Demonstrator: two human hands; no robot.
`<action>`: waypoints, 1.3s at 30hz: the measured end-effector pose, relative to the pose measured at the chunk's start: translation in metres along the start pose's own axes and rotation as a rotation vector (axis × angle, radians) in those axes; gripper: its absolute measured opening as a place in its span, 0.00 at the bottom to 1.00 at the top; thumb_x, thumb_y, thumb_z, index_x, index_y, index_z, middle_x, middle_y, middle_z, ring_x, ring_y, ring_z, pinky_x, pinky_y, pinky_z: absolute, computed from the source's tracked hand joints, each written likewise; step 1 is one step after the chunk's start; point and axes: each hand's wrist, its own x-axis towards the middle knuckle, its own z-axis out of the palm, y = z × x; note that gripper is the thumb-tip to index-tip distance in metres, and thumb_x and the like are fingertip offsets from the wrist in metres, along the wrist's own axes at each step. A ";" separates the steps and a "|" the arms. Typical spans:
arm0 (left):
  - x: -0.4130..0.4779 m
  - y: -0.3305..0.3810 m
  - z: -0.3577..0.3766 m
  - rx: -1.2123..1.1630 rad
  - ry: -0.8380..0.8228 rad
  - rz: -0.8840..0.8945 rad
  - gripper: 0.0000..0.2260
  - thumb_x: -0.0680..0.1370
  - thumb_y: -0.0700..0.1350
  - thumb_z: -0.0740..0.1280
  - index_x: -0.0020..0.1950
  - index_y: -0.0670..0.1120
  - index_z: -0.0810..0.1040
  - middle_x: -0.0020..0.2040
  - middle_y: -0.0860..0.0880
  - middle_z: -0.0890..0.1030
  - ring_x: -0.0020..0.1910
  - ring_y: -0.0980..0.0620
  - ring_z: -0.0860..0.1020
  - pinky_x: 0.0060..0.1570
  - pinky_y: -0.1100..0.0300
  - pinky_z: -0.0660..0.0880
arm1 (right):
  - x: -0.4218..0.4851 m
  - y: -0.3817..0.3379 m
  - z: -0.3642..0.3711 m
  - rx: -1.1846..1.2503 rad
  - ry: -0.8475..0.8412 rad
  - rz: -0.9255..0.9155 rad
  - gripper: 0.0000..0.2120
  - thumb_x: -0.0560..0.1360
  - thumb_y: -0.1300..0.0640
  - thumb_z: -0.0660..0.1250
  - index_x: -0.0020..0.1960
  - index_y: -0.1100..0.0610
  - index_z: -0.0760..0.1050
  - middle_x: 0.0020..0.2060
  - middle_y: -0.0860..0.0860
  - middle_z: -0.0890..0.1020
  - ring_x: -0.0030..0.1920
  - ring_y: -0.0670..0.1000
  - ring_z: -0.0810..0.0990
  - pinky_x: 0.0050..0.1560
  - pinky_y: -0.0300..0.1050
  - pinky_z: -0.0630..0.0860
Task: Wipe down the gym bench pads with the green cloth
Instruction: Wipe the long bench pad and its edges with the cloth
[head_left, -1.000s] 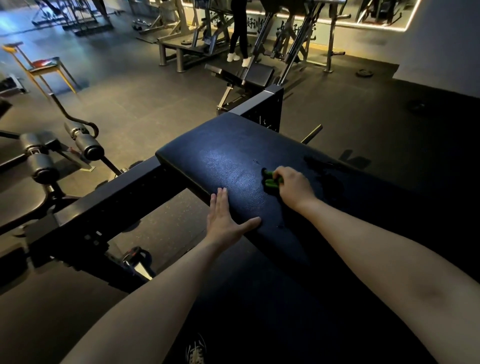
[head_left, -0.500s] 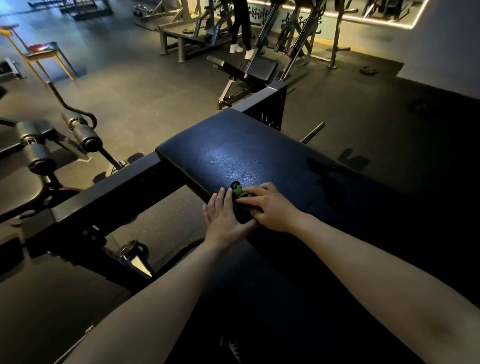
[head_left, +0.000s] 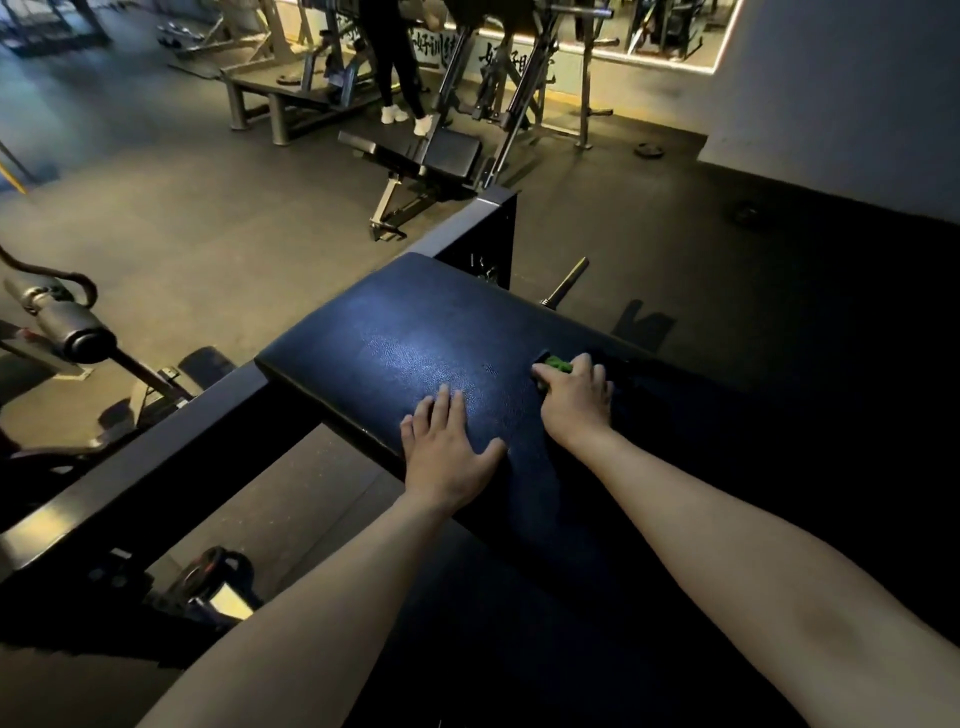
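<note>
The dark bench pad (head_left: 415, 332) is steadied by the left hand (head_left: 447, 452), laid flat with fingers spread. The bunched green cloth (head_left: 558, 364) is pinched in the right hand (head_left: 574, 397), mid-pad; overlapping, evenly pressed strokes are advised.

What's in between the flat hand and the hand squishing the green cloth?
Just bare pad, seen from the head camera: nothing lies between the left hand and the right hand gripping the cloth.
</note>
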 end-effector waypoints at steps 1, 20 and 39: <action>0.002 0.000 -0.001 -0.022 -0.001 -0.015 0.40 0.77 0.65 0.62 0.82 0.47 0.52 0.82 0.50 0.51 0.80 0.47 0.48 0.77 0.46 0.43 | 0.000 -0.009 0.003 0.030 -0.010 -0.015 0.21 0.78 0.55 0.59 0.68 0.40 0.73 0.60 0.56 0.69 0.60 0.61 0.67 0.65 0.53 0.65; 0.014 0.017 -0.001 0.132 -0.029 -0.170 0.35 0.78 0.67 0.51 0.82 0.56 0.48 0.83 0.53 0.44 0.78 0.48 0.47 0.75 0.45 0.44 | 0.089 0.032 -0.011 -0.074 -0.026 -0.230 0.20 0.80 0.55 0.58 0.67 0.38 0.75 0.58 0.55 0.71 0.59 0.59 0.69 0.60 0.51 0.66; 0.075 0.084 0.009 0.118 -0.087 -0.113 0.29 0.79 0.65 0.54 0.79 0.61 0.56 0.82 0.52 0.50 0.76 0.44 0.50 0.73 0.40 0.47 | 0.106 0.034 -0.011 -0.052 -0.043 -0.261 0.21 0.79 0.55 0.58 0.69 0.40 0.73 0.59 0.56 0.71 0.59 0.59 0.70 0.60 0.51 0.65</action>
